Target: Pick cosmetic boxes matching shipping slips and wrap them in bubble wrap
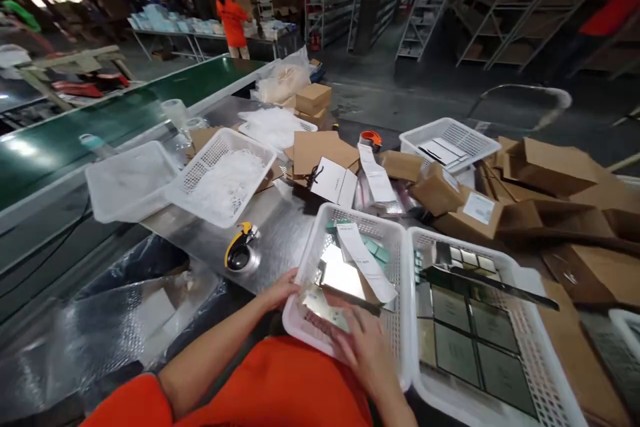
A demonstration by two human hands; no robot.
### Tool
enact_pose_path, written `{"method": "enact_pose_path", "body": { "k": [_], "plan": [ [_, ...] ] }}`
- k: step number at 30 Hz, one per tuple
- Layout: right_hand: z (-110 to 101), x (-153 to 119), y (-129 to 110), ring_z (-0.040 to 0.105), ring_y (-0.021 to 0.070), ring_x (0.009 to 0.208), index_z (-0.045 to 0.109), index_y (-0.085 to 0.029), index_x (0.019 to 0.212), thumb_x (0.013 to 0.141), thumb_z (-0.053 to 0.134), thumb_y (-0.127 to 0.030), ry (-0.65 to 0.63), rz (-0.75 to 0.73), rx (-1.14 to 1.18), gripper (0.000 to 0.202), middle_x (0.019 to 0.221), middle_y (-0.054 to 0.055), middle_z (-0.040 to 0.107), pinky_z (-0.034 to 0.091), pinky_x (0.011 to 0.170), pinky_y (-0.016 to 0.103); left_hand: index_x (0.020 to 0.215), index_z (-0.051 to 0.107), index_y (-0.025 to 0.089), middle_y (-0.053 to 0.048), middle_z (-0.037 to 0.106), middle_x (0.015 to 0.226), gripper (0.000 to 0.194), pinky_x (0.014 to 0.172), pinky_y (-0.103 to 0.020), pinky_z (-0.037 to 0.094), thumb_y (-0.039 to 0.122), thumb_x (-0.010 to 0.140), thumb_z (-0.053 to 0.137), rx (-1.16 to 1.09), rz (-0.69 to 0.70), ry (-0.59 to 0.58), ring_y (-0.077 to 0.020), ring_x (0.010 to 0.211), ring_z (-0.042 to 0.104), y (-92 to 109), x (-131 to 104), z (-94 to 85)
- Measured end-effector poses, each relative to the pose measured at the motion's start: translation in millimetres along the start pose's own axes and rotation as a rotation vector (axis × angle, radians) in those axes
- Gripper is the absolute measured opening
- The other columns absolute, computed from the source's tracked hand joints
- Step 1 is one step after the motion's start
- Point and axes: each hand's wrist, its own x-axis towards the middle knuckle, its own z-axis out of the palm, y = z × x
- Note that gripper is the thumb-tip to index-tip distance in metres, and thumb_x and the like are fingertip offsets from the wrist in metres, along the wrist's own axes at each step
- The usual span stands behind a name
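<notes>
In the head view, my left hand (281, 289) curls its fingers over the left rim of a white plastic basket (294, 310) right in front of me. My right hand (364, 340) reaches into that basket, its thumb and fingers around the right end of a shiny pale flat box (320, 305). Beside it lies a bright reflective box (343, 271). A long printed paper slip (367, 263) curls across the contents, with small green boxes (376, 250) partly under it. Close on the right, a second white basket (550, 347) holds several dark, glossy flat boxes (455, 350).
A yellow-and-black tape dispenser (240, 250) sits on the metal table (280, 223). Beyond are a basket of white shredded filler (220, 180), a white paper bag (335, 181) and an orange tape dispenser (371, 139). Cardboard boxes (550, 170) crowd the right; a green conveyor (145, 97) runs left.
</notes>
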Motion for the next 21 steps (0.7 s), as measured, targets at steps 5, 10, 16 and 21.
{"method": "enact_pose_path", "body": {
  "k": [5, 10, 16, 21],
  "plan": [
    [55, 29, -54, 0.053, 0.0318, 0.115, 0.062, -0.021, 0.119, 0.08, 0.058, -0.02, -0.267, -0.056, -0.272, 0.039, 0.124, 0.012, 0.062, 0.036, 0.098, 0.046, 0.121, 0.057, 0.018, -0.014, 0.051, 0.139, 0.05, 0.108, -0.045, 0.035, 0.01, 0.072, 0.056, 0.279, 0.122, 0.415, -0.0294, 0.132, 0.042, 8, -22, -43.8],
    [72, 31, -43, 0.051, 0.0342, 0.119, 0.061, -0.018, 0.125, 0.081, 0.058, -0.022, -0.263, -0.052, -0.478, 0.044, 0.13, 0.017, 0.058, 0.032, 0.101, 0.049, 0.142, 0.035, 0.013, -0.018, 0.012, 0.159, 0.061, 0.117, -0.052, 0.011, 0.011, 0.083, 0.051, 0.49, 0.065, 0.838, -0.0333, 0.147, 0.003, 21, -36, -116.5],
    [63, 47, -45, 0.057, 0.034, 0.109, 0.06, -0.022, 0.129, 0.079, 0.058, -0.03, -0.381, 0.009, -0.487, 0.051, 0.122, 0.017, 0.062, 0.04, 0.089, 0.048, 0.127, 0.053, 0.018, -0.011, 0.053, 0.132, 0.042, 0.096, -0.052, 0.046, 0.032, 0.088, 0.06, 0.535, -0.156, 0.859, -0.0275, 0.116, 0.054, 17, -13, -170.5],
    [66, 51, -33, 0.054, 0.0321, 0.117, 0.059, -0.025, 0.13, 0.08, 0.053, -0.035, -0.418, 0.015, -0.48, 0.051, 0.125, 0.012, 0.062, 0.04, 0.091, 0.046, 0.12, 0.057, 0.018, -0.009, 0.059, 0.122, 0.036, 0.088, -0.044, 0.052, 0.034, 0.088, 0.06, 0.48, -0.177, 0.78, -0.0233, 0.106, 0.06, -1, -10, -176.4]
  ]
}}
